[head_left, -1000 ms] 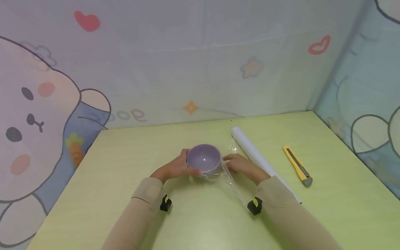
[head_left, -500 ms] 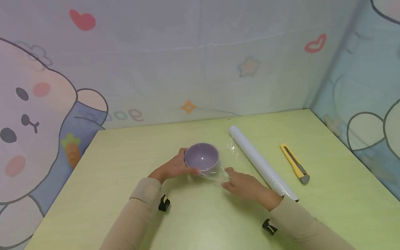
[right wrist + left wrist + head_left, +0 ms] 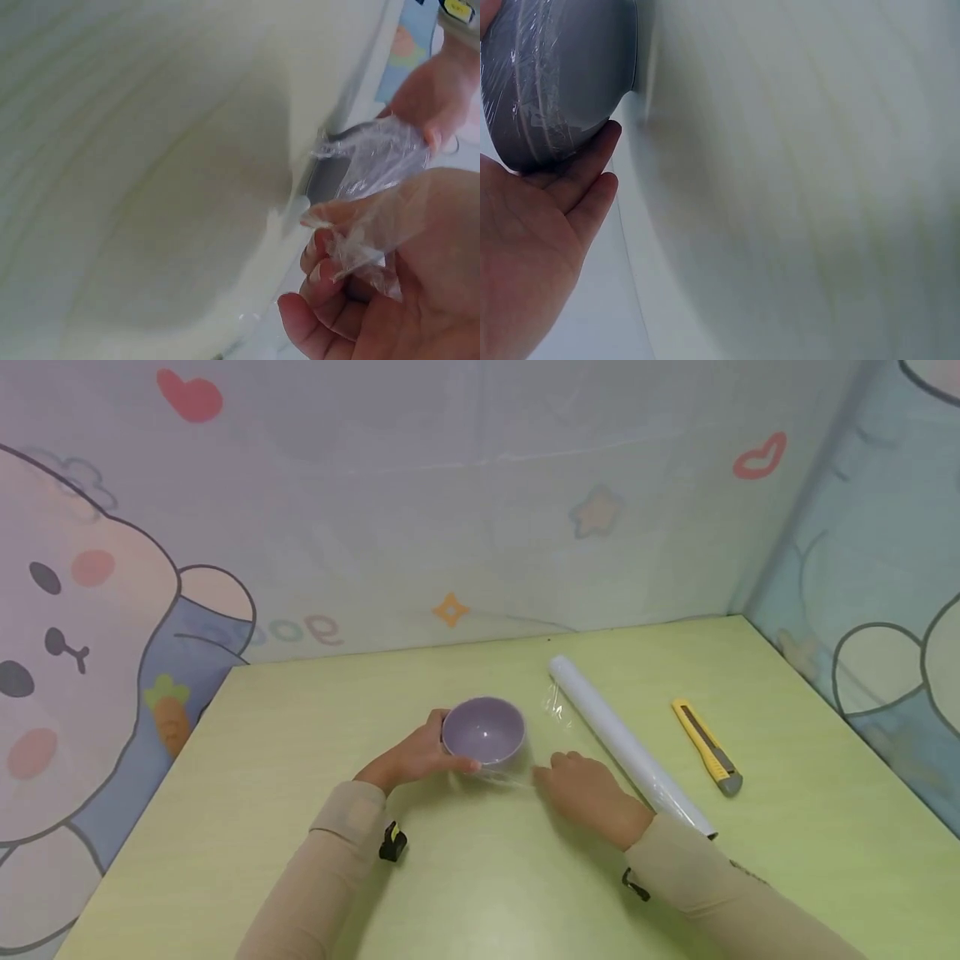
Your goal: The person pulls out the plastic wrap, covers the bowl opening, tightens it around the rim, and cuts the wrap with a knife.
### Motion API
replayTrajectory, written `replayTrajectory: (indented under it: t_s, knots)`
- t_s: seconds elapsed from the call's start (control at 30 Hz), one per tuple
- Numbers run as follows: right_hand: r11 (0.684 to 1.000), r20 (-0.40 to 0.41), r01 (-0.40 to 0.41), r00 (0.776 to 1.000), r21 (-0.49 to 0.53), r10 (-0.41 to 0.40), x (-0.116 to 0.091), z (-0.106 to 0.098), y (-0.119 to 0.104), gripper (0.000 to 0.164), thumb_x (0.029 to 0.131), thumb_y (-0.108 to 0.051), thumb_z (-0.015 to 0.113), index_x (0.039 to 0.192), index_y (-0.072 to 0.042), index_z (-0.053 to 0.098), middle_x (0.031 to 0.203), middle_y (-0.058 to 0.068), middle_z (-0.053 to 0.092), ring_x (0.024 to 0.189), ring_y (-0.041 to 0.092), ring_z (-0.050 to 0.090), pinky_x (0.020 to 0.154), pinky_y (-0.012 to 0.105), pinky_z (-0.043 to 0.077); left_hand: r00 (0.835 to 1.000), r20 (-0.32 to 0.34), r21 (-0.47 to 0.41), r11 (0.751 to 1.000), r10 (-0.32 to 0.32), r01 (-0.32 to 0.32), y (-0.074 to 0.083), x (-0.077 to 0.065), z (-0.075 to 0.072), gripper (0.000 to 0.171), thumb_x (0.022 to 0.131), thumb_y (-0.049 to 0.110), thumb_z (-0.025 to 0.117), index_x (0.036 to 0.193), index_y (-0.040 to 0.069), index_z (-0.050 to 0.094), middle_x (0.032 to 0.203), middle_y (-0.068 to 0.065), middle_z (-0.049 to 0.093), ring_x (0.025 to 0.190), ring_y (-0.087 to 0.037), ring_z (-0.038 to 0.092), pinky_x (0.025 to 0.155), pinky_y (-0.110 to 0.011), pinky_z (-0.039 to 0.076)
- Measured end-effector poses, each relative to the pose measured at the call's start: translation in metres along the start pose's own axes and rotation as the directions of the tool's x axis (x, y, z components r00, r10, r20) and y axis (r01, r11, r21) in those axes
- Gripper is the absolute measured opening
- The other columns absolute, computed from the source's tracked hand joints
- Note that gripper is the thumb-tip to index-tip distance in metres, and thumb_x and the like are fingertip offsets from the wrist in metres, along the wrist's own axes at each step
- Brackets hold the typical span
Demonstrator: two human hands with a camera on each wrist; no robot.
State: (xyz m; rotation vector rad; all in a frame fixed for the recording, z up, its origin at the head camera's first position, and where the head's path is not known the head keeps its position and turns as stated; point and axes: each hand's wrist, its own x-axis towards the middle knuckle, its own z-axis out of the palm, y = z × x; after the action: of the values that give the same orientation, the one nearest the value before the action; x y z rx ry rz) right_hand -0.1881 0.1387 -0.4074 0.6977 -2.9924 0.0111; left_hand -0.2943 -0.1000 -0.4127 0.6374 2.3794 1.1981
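A purple bowl (image 3: pixel 484 731) is tipped slightly toward the head camera, with clear plastic wrap (image 3: pixel 382 161) lying crinkled round its side. My left hand (image 3: pixel 414 758) grips the bowl from the left, thumb at the front near the rim and fingers behind. In the left wrist view the film stretches over the bowl's side (image 3: pixel 592 60), fingers under its lower edge. To the right of the bowl, my right hand (image 3: pixel 588 793) pinches a loose, bunched end of the wrap between thumb and fingers, drawing a strip of film out from the bowl's front.
A white roll of plastic wrap (image 3: pixel 630 747) lies diagonally behind the right hand, a loose flap of film at its far end. Farther right rests a yellow utility knife (image 3: pixel 707 746). The pale table (image 3: pixel 480 893) ends at a printed cloth backdrop (image 3: pixel 390 527).
My right hand has come from close beside the bowl toward the front right, pulling the film end with it, then turned palm down. The left hand keeps its grip on the bowl.
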Motion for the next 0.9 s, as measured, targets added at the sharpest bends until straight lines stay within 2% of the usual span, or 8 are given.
replayTrajectory:
  t_s: [0.17,0.3,0.4,0.5,0.6,0.7,0.8,0.9]
  knots:
    - [0.973,0.129,-0.097,0.989,0.21,0.07,0.008,-0.007,0.017,0.029,0.093,-0.009,0.049,0.117,-0.016,0.064,0.091,0.01,0.064,0.077,0.022,0.057,0.06,0.032,0.044,0.999,0.045,-0.015,1.0,0.001,0.0,0.01,-0.005,-0.004,0.093,0.072,0.026,0.076,0.139,0.0,0.017,0.135,-0.02,0.036,0.116,-0.029,0.048,0.099,-0.043,0.037]
    - [0.935,0.183,-0.164,0.977,0.314,0.11,0.02,-0.013,0.032,0.025,0.093,-0.015,0.05,0.111,-0.011,0.066,0.107,0.007,0.066,0.095,0.023,0.062,0.077,0.036,0.048,0.998,0.058,-0.026,1.0,0.003,-0.002,0.026,-0.016,-0.007,0.091,0.073,0.024,0.075,0.137,-0.003,0.017,0.133,-0.022,0.037,0.116,-0.03,0.048,0.099,-0.042,0.037]
    - [0.903,0.216,-0.25,0.959,0.35,0.182,0.031,-0.016,0.041,0.018,0.091,-0.022,0.053,0.098,-0.012,0.066,0.099,0.003,0.067,0.085,0.019,0.061,0.07,0.036,0.048,0.998,0.061,-0.033,0.999,0.005,-0.003,0.03,-0.019,-0.008,0.09,0.073,0.024,0.075,0.137,-0.004,0.018,0.132,-0.022,0.038,0.116,-0.03,0.047,0.099,-0.042,0.037]
    - [0.876,0.206,-0.315,0.945,0.366,0.253,0.042,-0.018,0.047,0.013,0.086,-0.026,0.06,0.087,-0.016,0.067,0.09,-0.001,0.065,0.073,0.015,0.053,0.062,0.032,0.042,0.998,0.06,-0.038,0.999,0.007,-0.004,0.032,-0.02,-0.008,0.09,0.073,0.024,0.075,0.137,-0.004,0.018,0.132,-0.022,0.038,0.116,-0.03,0.048,0.099,-0.043,0.037]
    - [0.88,0.196,-0.308,0.948,0.36,0.252,0.052,-0.02,0.05,0.01,0.082,-0.026,0.063,0.084,-0.019,0.071,0.092,-0.002,0.067,0.077,0.019,0.053,0.067,0.037,0.043,0.999,0.054,-0.038,0.999,0.004,-0.002,0.031,-0.017,-0.007,0.09,0.073,0.023,0.076,0.137,-0.003,0.018,0.132,-0.022,0.039,0.116,-0.03,0.048,0.099,-0.043,0.037]
    - [0.889,0.231,-0.29,0.948,0.353,0.218,0.058,-0.022,0.052,0.012,0.082,-0.024,0.063,0.088,-0.019,0.072,0.1,-0.001,0.068,0.088,0.023,0.057,0.077,0.043,0.045,0.999,0.042,-0.037,0.999,-0.002,0.003,0.021,-0.01,-0.005,0.091,0.072,0.023,0.076,0.138,-0.001,0.018,0.133,-0.021,0.039,0.116,-0.03,0.048,0.1,-0.043,0.036]
    - [0.895,0.266,-0.265,0.948,0.358,0.175,0.059,-0.026,0.056,0.014,0.085,-0.023,0.061,0.093,-0.016,0.07,0.106,0.001,0.067,0.095,0.022,0.058,0.081,0.041,0.046,1.0,0.026,-0.022,1.0,0.005,-0.004,0.007,-0.002,-0.003,0.094,0.069,0.031,0.079,0.137,0.001,0.02,0.132,-0.018,0.041,0.115,-0.027,0.049,0.099,-0.043,0.037]
    - [0.892,0.237,-0.265,0.954,0.366,0.186,0.06,-0.027,0.055,0.013,0.086,-0.022,0.062,0.093,-0.015,0.07,0.104,0.0,0.068,0.093,0.02,0.059,0.079,0.038,0.046,1.0,0.015,-0.013,1.0,0.0,0.0,-0.002,0.002,-0.003,0.099,0.066,0.038,0.081,0.137,0.005,0.02,0.131,-0.015,0.041,0.114,-0.025,0.049,0.099,-0.042,0.038]
